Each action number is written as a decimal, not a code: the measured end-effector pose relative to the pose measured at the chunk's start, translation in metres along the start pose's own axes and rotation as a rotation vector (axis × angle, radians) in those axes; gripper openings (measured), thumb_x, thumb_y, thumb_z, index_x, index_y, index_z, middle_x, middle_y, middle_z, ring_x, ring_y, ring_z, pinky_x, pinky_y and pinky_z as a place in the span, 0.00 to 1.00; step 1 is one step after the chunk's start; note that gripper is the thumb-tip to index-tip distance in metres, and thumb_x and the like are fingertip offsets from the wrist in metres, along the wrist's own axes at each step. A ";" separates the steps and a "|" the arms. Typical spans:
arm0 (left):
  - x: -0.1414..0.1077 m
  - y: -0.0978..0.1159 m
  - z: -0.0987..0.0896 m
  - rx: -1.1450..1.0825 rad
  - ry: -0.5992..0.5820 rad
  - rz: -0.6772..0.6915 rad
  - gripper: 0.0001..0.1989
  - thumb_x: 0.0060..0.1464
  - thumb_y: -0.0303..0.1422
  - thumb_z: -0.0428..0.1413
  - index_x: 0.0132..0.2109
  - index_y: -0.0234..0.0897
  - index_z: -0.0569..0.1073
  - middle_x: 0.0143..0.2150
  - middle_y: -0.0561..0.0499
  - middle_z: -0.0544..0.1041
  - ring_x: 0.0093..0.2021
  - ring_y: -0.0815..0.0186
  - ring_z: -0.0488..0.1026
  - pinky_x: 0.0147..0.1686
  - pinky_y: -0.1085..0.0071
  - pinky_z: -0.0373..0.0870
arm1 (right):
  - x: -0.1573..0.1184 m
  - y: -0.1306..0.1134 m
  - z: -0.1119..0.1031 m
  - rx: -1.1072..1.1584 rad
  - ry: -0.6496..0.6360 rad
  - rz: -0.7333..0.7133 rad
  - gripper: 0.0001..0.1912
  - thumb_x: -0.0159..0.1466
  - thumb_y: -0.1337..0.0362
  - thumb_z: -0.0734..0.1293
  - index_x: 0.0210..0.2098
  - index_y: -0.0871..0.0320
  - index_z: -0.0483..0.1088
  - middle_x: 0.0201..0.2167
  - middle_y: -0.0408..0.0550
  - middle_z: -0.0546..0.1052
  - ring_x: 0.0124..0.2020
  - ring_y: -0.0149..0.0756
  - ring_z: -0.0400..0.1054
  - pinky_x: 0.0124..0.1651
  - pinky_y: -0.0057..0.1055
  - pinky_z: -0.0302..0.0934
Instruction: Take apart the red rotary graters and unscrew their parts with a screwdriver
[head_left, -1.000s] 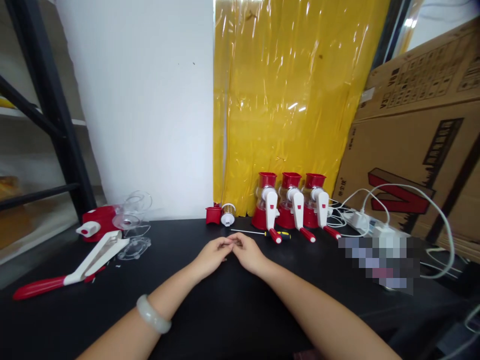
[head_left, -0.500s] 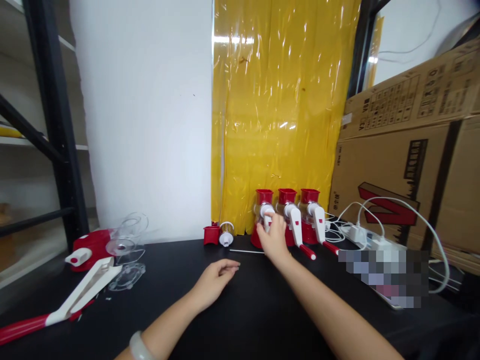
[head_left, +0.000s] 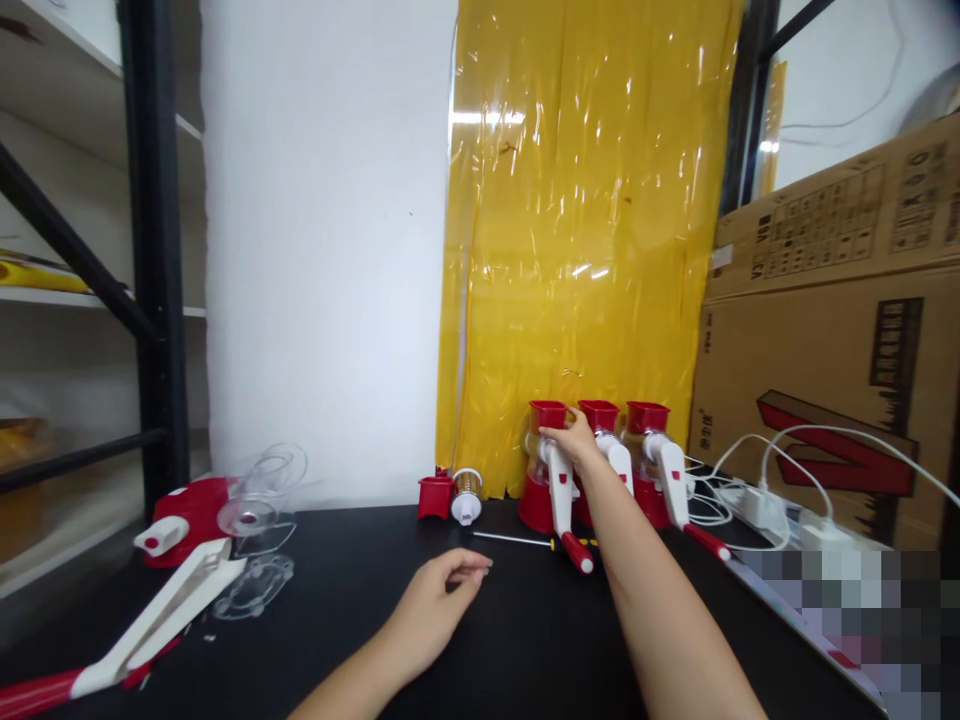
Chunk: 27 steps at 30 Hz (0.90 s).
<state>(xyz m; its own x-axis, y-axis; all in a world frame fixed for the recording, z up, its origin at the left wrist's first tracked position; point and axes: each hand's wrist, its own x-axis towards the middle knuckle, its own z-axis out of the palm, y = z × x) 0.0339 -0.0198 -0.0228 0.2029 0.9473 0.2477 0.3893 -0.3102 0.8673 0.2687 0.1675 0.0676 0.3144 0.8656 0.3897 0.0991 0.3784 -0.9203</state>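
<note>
Three red and white hand-cranked machines stand in a row at the back right: a left one [head_left: 536, 505], a middle one [head_left: 616, 458] and a right one [head_left: 666, 465]. My right hand [head_left: 576, 440] reaches to the upper part of the left machine, its fingers around the side of the red hopper. My left hand [head_left: 442, 605] hovers over or rests on the black table, holding nothing, fingers slightly curled and apart from the thumb. Beyond it are a red part [head_left: 435, 497], a drum grater [head_left: 466, 497] and a screwdriver [head_left: 517, 539].
At the left lie a red machine base [head_left: 196, 515], clear plastic parts [head_left: 259, 585] and a white crank arm with a red handle [head_left: 161, 610]. A cardboard box [head_left: 810, 350], white cables and a power strip [head_left: 772, 510] are on the right. Yellow sheeting [head_left: 585, 200] hangs behind.
My right hand has moved up from the left machine's crank to its hopper. The left machine's crank and the screwdriver's yellow handle now show. The view has shifted.
</note>
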 end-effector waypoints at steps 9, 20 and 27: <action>-0.002 0.000 0.003 0.016 -0.007 -0.018 0.18 0.55 0.43 0.53 0.46 0.36 0.77 0.48 0.44 0.80 0.51 0.56 0.75 0.52 0.64 0.67 | 0.009 0.010 -0.003 0.168 -0.100 0.067 0.43 0.48 0.65 0.76 0.61 0.59 0.59 0.54 0.60 0.74 0.49 0.44 0.74 0.48 0.37 0.71; -0.001 -0.001 0.000 0.037 -0.017 -0.007 0.17 0.58 0.42 0.53 0.47 0.37 0.76 0.49 0.43 0.79 0.52 0.56 0.74 0.55 0.61 0.67 | -0.003 -0.003 0.000 0.264 -0.203 -0.028 0.31 0.41 0.67 0.78 0.43 0.61 0.68 0.42 0.54 0.80 0.42 0.40 0.76 0.48 0.37 0.70; 0.002 0.000 -0.002 0.054 -0.007 -0.009 0.17 0.58 0.43 0.52 0.47 0.37 0.76 0.50 0.43 0.79 0.52 0.55 0.74 0.56 0.58 0.66 | -0.002 -0.018 -0.001 0.282 -0.095 -0.082 0.39 0.34 0.64 0.80 0.44 0.59 0.64 0.44 0.54 0.78 0.44 0.43 0.75 0.48 0.39 0.69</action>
<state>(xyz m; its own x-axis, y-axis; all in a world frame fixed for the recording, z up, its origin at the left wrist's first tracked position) 0.0320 -0.0173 -0.0216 0.2051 0.9496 0.2370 0.4388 -0.3057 0.8450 0.2674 0.1586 0.0834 0.2255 0.8502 0.4757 -0.1500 0.5127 -0.8454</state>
